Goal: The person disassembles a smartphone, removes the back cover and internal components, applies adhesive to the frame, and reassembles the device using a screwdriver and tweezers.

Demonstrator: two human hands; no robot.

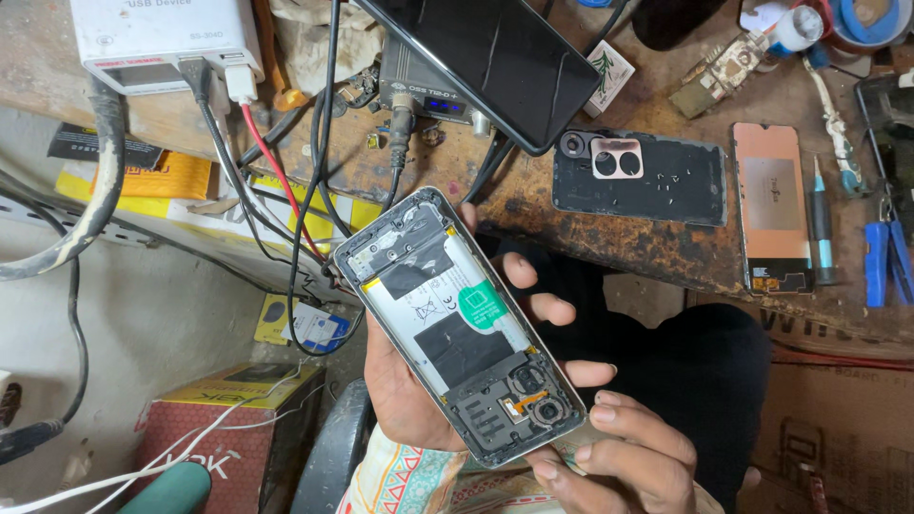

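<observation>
Two bare hands hold one opened smartphone with its back cover off point(457, 324), over the lap, just below the edge of the scorched wooden workbench point(647, 243). No container with visible contents is in view; a red cardboard box point(224, 443) stands on the floor at lower left, closed, and a white box-shaped power unit point(162, 38) sits at the top left with cables plugged into it.

Phone condition: silver metal frame, white battery label with a round green sticker, black tape patches across the middle, and two camera modules with a small orange flex exposed at the lower end. It lies tilted, upper end towards the bench.

Grip: the left hand point(419, 381) cradles the phone from beneath, palm under the body, fingers curled round the right-hand edge and closed on it. The right hand point(619, 447) touches the lower corner by the camera modules, fingertips bent against the frame.

On the bench, well apart from the hands, lie a black removed back cover with a rose-gold camera ring point(638, 176) and a separate display panel with a copper-coloured back point(771, 205).
</observation>
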